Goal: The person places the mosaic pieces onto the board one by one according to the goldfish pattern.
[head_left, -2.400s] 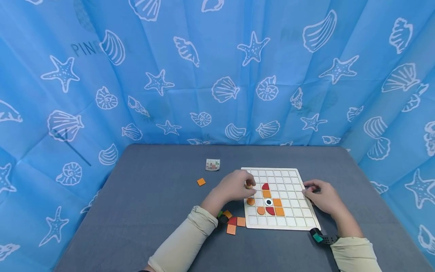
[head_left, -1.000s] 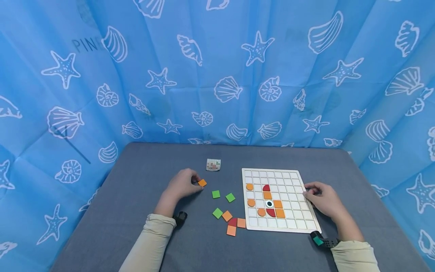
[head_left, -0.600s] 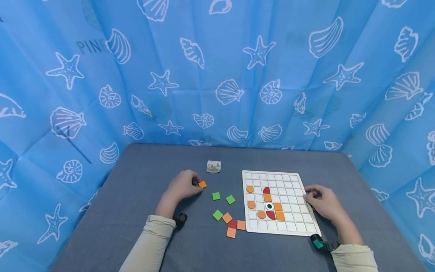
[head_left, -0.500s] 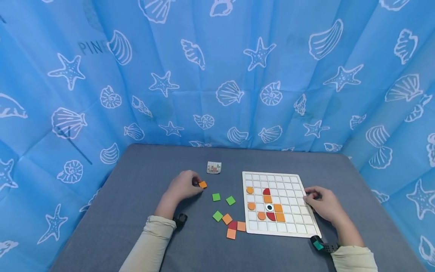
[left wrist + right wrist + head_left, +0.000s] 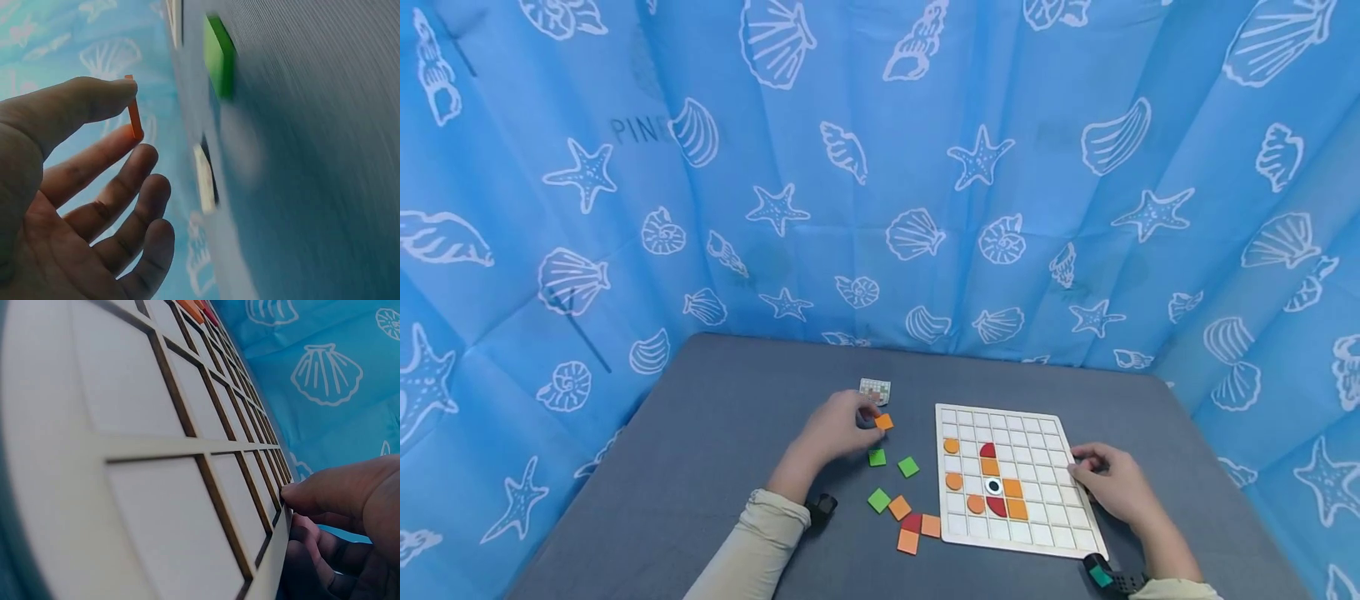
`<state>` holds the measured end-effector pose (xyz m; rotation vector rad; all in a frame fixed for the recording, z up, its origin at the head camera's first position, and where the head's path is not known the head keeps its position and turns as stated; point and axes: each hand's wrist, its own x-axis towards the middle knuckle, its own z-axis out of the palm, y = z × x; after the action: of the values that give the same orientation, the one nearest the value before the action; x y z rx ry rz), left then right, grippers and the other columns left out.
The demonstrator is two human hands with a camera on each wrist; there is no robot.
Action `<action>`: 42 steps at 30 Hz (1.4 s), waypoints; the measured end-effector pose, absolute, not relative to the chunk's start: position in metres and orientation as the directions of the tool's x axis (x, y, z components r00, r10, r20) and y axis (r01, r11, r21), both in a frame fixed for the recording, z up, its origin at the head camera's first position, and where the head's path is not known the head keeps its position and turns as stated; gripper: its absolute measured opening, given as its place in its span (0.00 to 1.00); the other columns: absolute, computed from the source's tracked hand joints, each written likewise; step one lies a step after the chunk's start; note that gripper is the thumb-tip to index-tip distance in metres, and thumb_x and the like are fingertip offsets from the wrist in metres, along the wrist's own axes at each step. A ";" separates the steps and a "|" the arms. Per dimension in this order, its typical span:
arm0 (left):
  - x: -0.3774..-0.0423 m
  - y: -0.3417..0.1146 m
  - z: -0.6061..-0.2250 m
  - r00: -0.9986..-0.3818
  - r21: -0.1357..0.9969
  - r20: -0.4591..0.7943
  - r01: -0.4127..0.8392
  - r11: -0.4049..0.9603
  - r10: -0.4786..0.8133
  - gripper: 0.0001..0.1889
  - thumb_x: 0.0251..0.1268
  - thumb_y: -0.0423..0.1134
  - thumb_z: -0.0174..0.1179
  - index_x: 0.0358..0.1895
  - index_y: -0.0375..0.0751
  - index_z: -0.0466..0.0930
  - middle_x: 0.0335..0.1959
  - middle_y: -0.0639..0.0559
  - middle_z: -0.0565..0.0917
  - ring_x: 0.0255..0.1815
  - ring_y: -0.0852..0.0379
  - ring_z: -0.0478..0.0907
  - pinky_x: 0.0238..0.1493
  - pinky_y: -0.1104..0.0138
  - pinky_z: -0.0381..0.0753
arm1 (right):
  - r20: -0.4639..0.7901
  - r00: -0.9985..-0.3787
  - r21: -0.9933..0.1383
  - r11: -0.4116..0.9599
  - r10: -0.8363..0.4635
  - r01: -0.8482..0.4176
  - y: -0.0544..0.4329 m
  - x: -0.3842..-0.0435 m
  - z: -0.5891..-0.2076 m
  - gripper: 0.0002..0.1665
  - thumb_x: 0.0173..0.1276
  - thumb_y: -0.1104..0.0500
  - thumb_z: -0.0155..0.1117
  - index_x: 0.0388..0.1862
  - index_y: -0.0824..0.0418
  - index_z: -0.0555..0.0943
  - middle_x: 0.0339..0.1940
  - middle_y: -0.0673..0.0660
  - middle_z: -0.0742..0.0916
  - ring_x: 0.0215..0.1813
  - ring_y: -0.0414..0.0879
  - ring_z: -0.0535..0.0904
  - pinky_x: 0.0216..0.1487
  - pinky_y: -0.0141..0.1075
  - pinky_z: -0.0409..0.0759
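The left hand (image 5: 835,429) pinches a thin orange square tile (image 5: 884,422) between thumb and finger, over the grey worktop (image 5: 760,375), left of the white square grid board (image 5: 1045,475). The right hand (image 5: 1117,485) grips the board's right edge, thumb on top. Three green square tiles (image 5: 908,467) lie nearer.
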<state>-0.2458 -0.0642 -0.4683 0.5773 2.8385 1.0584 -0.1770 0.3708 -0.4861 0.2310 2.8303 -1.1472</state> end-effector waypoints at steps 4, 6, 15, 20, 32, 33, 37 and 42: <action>-0.243 -0.036 -0.467 -0.905 0.648 0.088 0.369 0.666 0.416 0.11 0.66 0.44 0.74 0.49 0.47 0.91 0.44 0.53 0.86 0.43 0.57 0.81 0.44 0.60 0.83 | -0.137 -0.982 -0.686 0.703 0.130 0.189 0.371 -0.177 -0.490 0.26 0.77 0.60 0.63 0.66 0.76 0.76 0.38 0.57 0.80 0.33 0.45 0.77 0.31 0.38 0.82; -0.241 -0.020 -0.466 -0.895 0.646 0.090 0.386 0.658 0.436 0.11 0.67 0.45 0.74 0.49 0.48 0.91 0.43 0.56 0.86 0.43 0.59 0.81 0.49 0.58 0.82 | -0.133 -0.982 -0.689 0.701 0.130 0.186 0.371 -0.177 -0.491 0.26 0.77 0.60 0.63 0.66 0.77 0.76 0.38 0.58 0.80 0.33 0.45 0.77 0.31 0.38 0.82; -0.238 0.052 -0.465 -0.824 0.607 0.069 0.483 0.632 0.563 0.13 0.67 0.47 0.73 0.51 0.50 0.91 0.44 0.59 0.87 0.40 0.67 0.78 0.40 0.71 0.79 | -0.115 -0.987 -0.691 0.704 0.113 0.161 0.371 -0.179 -0.490 0.26 0.79 0.60 0.62 0.66 0.77 0.75 0.38 0.58 0.80 0.34 0.45 0.76 0.30 0.38 0.81; -0.237 0.081 -0.467 -0.794 0.588 0.072 0.523 0.617 0.604 0.12 0.67 0.49 0.73 0.50 0.53 0.91 0.42 0.62 0.87 0.40 0.69 0.78 0.40 0.73 0.78 | -0.114 -0.988 -0.690 0.707 0.104 0.154 0.371 -0.179 -0.490 0.25 0.79 0.60 0.62 0.66 0.77 0.75 0.37 0.58 0.80 0.34 0.46 0.76 0.30 0.38 0.81; -0.236 0.111 -0.473 -0.777 0.535 0.017 0.538 0.651 0.629 0.10 0.65 0.46 0.74 0.47 0.51 0.91 0.36 0.64 0.85 0.35 0.69 0.75 0.38 0.75 0.76 | -0.088 -0.992 -0.692 0.711 0.090 0.126 0.371 -0.176 -0.490 0.25 0.79 0.60 0.61 0.67 0.77 0.75 0.38 0.58 0.80 0.34 0.45 0.77 0.31 0.37 0.81; -0.235 0.112 -0.473 -0.778 0.524 0.011 0.539 0.659 0.628 0.10 0.65 0.46 0.74 0.47 0.51 0.91 0.37 0.63 0.85 0.35 0.69 0.75 0.39 0.75 0.76 | -0.088 -0.992 -0.691 0.711 0.090 0.126 0.371 -0.176 -0.490 0.25 0.79 0.60 0.61 0.67 0.76 0.75 0.37 0.58 0.80 0.33 0.45 0.77 0.31 0.37 0.81; -0.235 0.116 -0.475 -0.784 0.486 -0.007 0.540 0.688 0.620 0.10 0.64 0.45 0.74 0.47 0.52 0.92 0.39 0.63 0.86 0.36 0.69 0.76 0.39 0.75 0.76 | -0.088 -0.992 -0.692 0.711 0.088 0.125 0.372 -0.175 -0.490 0.25 0.79 0.60 0.61 0.67 0.76 0.75 0.37 0.58 0.81 0.33 0.45 0.77 0.31 0.37 0.81; -0.236 0.120 -0.478 -0.787 0.457 -0.005 0.547 0.701 0.617 0.10 0.63 0.45 0.75 0.47 0.53 0.93 0.40 0.64 0.87 0.34 0.69 0.76 0.38 0.75 0.77 | -0.087 -0.992 -0.695 0.708 0.092 0.127 0.372 -0.174 -0.490 0.25 0.79 0.60 0.61 0.66 0.76 0.75 0.37 0.58 0.81 0.32 0.45 0.76 0.30 0.37 0.80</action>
<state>-0.2356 0.1196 -0.4782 0.9484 2.7497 0.6615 -0.1739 0.3723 -0.4899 0.1837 2.8606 -1.1688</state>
